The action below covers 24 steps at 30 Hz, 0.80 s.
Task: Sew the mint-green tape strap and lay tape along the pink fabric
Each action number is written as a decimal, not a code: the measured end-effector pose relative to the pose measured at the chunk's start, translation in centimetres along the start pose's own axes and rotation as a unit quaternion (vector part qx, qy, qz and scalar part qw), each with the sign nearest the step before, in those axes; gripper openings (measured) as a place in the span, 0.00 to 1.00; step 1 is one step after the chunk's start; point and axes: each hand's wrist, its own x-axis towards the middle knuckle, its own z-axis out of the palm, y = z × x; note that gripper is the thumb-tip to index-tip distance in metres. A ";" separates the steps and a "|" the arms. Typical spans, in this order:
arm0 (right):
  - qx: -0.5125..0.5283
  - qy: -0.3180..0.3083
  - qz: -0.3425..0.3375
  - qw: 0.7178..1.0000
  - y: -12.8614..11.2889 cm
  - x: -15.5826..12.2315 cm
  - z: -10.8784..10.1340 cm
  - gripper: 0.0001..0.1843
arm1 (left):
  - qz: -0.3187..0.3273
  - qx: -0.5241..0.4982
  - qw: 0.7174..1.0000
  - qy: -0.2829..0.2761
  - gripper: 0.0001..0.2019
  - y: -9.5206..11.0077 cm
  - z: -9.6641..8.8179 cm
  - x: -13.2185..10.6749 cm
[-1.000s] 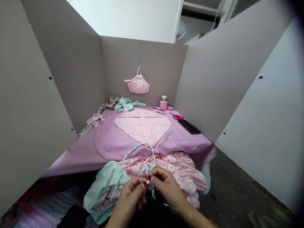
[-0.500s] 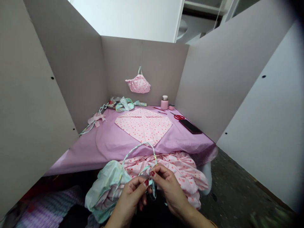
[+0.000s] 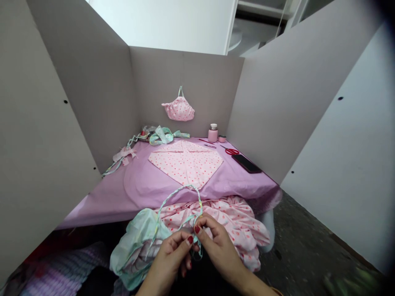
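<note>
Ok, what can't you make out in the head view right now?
Head view only:
- Mint fabric strip: the stretch both hands pinch is hidden behind the fingers; knot or no knot, cannot tell.
- Left hand, right hand: wrists cut off by the bottom edge.
- Thin tools beside the red scissors: too small to name.
- Purple knit, bottom left: blurred, partly cut off.

Left hand (image 3: 168, 260) and right hand (image 3: 219, 251): both bare to the forearm. Glossy dark red nail polish (image 3: 190, 239) on every nail that shows; nails short and rounded. Thin orange-gold bangle (image 3: 277, 290) at right wrist, mostly cut off by the frame edge.
</note>
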 end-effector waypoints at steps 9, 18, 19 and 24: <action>0.100 -0.048 0.064 0.992 0.4 0.0 0.0 0.14 | -0.007 -0.015 1.000 0.012 0.22 0.4 0.3 -0.1; 0.173 0.007 0.086 0.981 0.5 0.2 0.5 0.15 | -0.015 -0.039 0.999 0.010 0.23 0.3 0.1 0.1; 0.143 0.009 0.066 0.988 0.4 0.2 0.4 0.14 | -0.019 -0.042 0.999 0.010 0.23 0.4 0.1 0.1; -0.177 -0.052 -0.167 0.969 -0.6 -0.3 -0.2 0.12 | -0.026 -0.050 0.998 -0.002 0.22 0.6 0.2 -0.2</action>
